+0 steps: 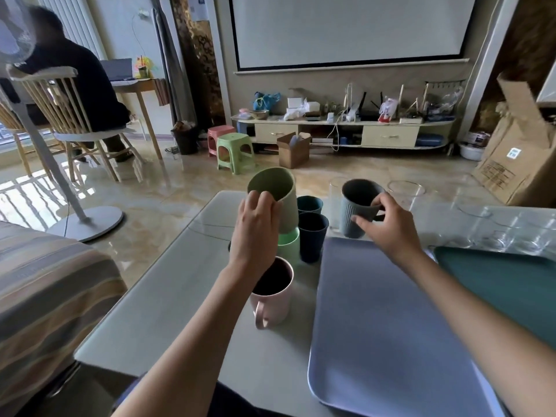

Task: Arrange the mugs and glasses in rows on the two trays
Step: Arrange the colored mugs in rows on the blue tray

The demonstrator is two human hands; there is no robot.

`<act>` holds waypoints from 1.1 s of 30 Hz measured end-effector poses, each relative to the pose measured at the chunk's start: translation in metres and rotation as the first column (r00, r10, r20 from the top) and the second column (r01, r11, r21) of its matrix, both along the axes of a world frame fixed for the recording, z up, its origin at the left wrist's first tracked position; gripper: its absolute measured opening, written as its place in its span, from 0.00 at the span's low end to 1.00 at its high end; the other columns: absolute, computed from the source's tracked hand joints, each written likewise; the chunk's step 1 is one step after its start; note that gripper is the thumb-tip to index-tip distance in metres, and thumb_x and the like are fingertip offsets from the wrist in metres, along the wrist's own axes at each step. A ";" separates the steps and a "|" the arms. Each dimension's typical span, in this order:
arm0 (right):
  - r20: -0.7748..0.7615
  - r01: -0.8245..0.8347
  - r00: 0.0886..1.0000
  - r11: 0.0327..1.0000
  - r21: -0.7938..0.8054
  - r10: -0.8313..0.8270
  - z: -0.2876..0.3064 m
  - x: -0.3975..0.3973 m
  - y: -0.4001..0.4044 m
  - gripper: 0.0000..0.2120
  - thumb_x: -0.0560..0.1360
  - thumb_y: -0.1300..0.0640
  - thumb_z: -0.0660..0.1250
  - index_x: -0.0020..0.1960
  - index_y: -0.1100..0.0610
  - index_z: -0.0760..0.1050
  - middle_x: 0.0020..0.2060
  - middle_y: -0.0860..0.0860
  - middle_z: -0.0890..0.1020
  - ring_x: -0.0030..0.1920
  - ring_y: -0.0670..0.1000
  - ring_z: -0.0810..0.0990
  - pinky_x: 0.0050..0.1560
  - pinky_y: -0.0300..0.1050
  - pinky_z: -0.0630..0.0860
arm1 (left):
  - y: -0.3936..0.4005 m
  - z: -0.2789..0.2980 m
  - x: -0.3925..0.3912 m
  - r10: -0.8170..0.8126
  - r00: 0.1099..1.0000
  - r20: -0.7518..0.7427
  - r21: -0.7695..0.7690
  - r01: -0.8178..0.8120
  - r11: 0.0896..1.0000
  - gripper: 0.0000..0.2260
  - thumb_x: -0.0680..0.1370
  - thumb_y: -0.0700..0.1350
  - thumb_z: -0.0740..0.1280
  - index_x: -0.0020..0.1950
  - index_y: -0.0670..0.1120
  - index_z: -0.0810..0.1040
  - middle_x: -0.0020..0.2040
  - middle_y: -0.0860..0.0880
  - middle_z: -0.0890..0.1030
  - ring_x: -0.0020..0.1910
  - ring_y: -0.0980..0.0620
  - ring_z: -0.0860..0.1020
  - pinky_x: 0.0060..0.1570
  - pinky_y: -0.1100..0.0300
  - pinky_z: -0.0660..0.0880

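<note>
Nearest me, below my left wrist, a pink mug stands on the table, its handle toward me. Under and inside my right forearm lies the lavender tray, bare, with the teal tray outside it, so there is open room to start a row. My left hand grips a sage green mug at the rim, tilted and lifted, I judge to clear the cups beneath. My right hand pinches a grey ribbed mug by its handle at the lavender tray's far edge. Between the hands stand dark blue cups; beyond my right hand, clear glasses.
</note>
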State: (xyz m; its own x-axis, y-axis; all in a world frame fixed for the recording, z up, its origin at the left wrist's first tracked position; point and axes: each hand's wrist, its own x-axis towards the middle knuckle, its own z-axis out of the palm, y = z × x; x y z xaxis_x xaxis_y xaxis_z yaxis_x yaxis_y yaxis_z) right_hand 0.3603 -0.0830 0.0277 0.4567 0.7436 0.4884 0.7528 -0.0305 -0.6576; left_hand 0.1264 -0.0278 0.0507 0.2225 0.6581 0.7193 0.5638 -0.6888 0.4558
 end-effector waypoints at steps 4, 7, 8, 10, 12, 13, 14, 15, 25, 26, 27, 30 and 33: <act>-0.062 0.065 0.995 0.988 -0.137 -0.074 -0.032 0.019 0.011 0.15 0.68 0.53 0.75 0.46 0.55 0.69 0.40 0.51 0.78 0.43 0.55 0.77 0.41 0.41 0.67 | -0.002 -0.001 0.013 -0.048 0.996 -0.079 0.031 0.050 0.998 0.11 0.79 0.44 0.56 0.44 0.38 0.72 0.45 0.41 0.75 0.43 0.45 0.72 0.42 0.51 0.74; -0.092 0.048 0.994 0.981 -0.186 -0.066 -0.045 0.021 0.024 0.16 0.68 0.53 0.75 0.46 0.55 0.68 0.41 0.52 0.78 0.41 0.54 0.75 0.40 0.41 0.66 | 0.000 -0.001 0.017 -0.060 0.996 -0.065 0.043 0.063 0.997 0.11 0.79 0.45 0.56 0.43 0.39 0.72 0.44 0.42 0.75 0.42 0.46 0.73 0.42 0.54 0.73; -0.095 0.035 0.994 0.981 -0.190 -0.054 -0.047 0.021 0.028 0.16 0.68 0.54 0.75 0.46 0.55 0.68 0.40 0.52 0.78 0.41 0.54 0.76 0.39 0.41 0.66 | 0.001 -0.002 0.017 -0.064 0.996 -0.059 0.029 0.066 0.997 0.11 0.80 0.44 0.56 0.43 0.39 0.72 0.44 0.42 0.75 0.42 0.46 0.73 0.42 0.54 0.73; -0.081 0.008 0.996 0.980 -0.200 -0.025 -0.050 0.020 0.038 0.16 0.68 0.53 0.75 0.46 0.54 0.69 0.40 0.52 0.79 0.41 0.55 0.77 0.40 0.43 0.70 | 0.003 -0.007 0.019 -0.067 0.993 -0.094 -0.002 0.067 0.998 0.10 0.80 0.43 0.57 0.44 0.39 0.72 0.45 0.41 0.75 0.43 0.46 0.72 0.42 0.53 0.72; -0.057 -0.020 0.998 0.975 -0.220 0.008 -0.054 0.018 0.045 0.15 0.68 0.53 0.75 0.47 0.55 0.70 0.42 0.53 0.80 0.42 0.55 0.78 0.42 0.46 0.73 | 0.005 -0.013 0.021 -0.059 0.981 -0.183 -0.028 0.055 0.998 0.10 0.81 0.44 0.58 0.46 0.39 0.72 0.46 0.42 0.75 0.45 0.45 0.72 0.42 0.51 0.72; -0.058 -0.038 0.998 0.971 -0.237 0.024 -0.056 0.018 0.048 0.15 0.69 0.54 0.74 0.47 0.56 0.70 0.42 0.53 0.80 0.43 0.55 0.78 0.43 0.46 0.73 | 0.006 -0.016 0.021 -0.055 0.975 -0.216 -0.036 0.049 0.998 0.10 0.81 0.45 0.57 0.46 0.39 0.72 0.46 0.42 0.75 0.45 0.44 0.72 0.42 0.51 0.72; -0.072 -0.054 0.997 0.964 -0.259 0.037 -0.059 0.017 0.049 0.13 0.69 0.55 0.73 0.47 0.56 0.70 0.42 0.53 0.80 0.43 0.55 0.78 0.42 0.45 0.72 | 0.007 -0.018 0.023 -0.055 0.971 -0.233 -0.042 0.046 0.998 0.11 0.81 0.45 0.57 0.47 0.39 0.72 0.47 0.42 0.75 0.46 0.44 0.72 0.42 0.51 0.71; -0.091 -0.070 0.995 0.957 -0.280 0.046 -0.062 0.016 0.050 0.12 0.70 0.56 0.72 0.47 0.57 0.70 0.42 0.54 0.80 0.44 0.56 0.78 0.41 0.45 0.71 | 0.008 -0.018 0.024 -0.059 0.970 -0.237 -0.046 0.049 0.998 0.11 0.81 0.45 0.57 0.47 0.39 0.72 0.46 0.42 0.75 0.46 0.44 0.72 0.43 0.52 0.71; -0.123 -0.114 0.989 0.937 -0.331 0.077 -0.070 0.021 0.044 0.09 0.74 0.59 0.68 0.52 0.56 0.71 0.47 0.55 0.79 0.48 0.56 0.78 0.46 0.46 0.72 | 0.001 -0.015 0.028 -0.100 0.954 -0.283 -0.091 0.077 0.993 0.11 0.81 0.44 0.56 0.47 0.39 0.72 0.47 0.42 0.74 0.47 0.43 0.73 0.45 0.49 0.73; -0.103 -0.099 0.992 0.937 -0.336 0.068 -0.069 0.022 0.043 0.07 0.74 0.58 0.68 0.49 0.56 0.70 0.45 0.56 0.79 0.47 0.56 0.78 0.45 0.47 0.72 | 0.000 -0.016 0.028 -0.104 0.950 -0.295 -0.093 0.080 0.992 0.11 0.81 0.45 0.56 0.47 0.38 0.72 0.47 0.42 0.74 0.47 0.43 0.73 0.45 0.48 0.73; -0.078 -0.084 0.995 0.936 -0.342 0.061 -0.068 0.024 0.042 0.07 0.73 0.58 0.68 0.48 0.56 0.70 0.44 0.55 0.79 0.46 0.57 0.78 0.44 0.48 0.73 | -0.002 -0.015 0.028 -0.109 0.946 -0.304 -0.098 0.083 0.992 0.11 0.81 0.45 0.56 0.47 0.38 0.72 0.47 0.42 0.74 0.47 0.42 0.73 0.45 0.46 0.73; -0.036 -0.066 0.998 0.929 -0.364 0.056 -0.066 0.025 0.044 0.09 0.73 0.57 0.68 0.48 0.56 0.69 0.44 0.56 0.79 0.43 0.55 0.76 0.41 0.44 0.68 | -0.006 -0.015 0.026 -0.123 0.942 -0.314 -0.107 0.093 0.990 0.12 0.81 0.45 0.55 0.47 0.38 0.72 0.48 0.41 0.75 0.47 0.42 0.73 0.46 0.46 0.73; -0.024 -0.065 0.998 0.913 -0.403 0.060 -0.065 0.024 0.050 0.10 0.74 0.56 0.68 0.52 0.57 0.70 0.46 0.58 0.79 0.43 0.54 0.75 0.42 0.43 0.68 | -0.006 -0.017 0.025 -0.127 0.931 -0.342 -0.106 0.096 0.990 0.14 0.81 0.47 0.54 0.48 0.39 0.72 0.48 0.42 0.75 0.47 0.43 0.73 0.46 0.47 0.73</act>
State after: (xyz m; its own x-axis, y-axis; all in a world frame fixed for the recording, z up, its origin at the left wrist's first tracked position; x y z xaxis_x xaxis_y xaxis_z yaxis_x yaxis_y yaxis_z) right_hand 0.3841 -0.0330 -0.0370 0.4062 0.9035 0.1367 0.7551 -0.2476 -0.6071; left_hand 0.1509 -0.0341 0.0341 0.5236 0.6704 0.5258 0.6193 -0.7233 0.3054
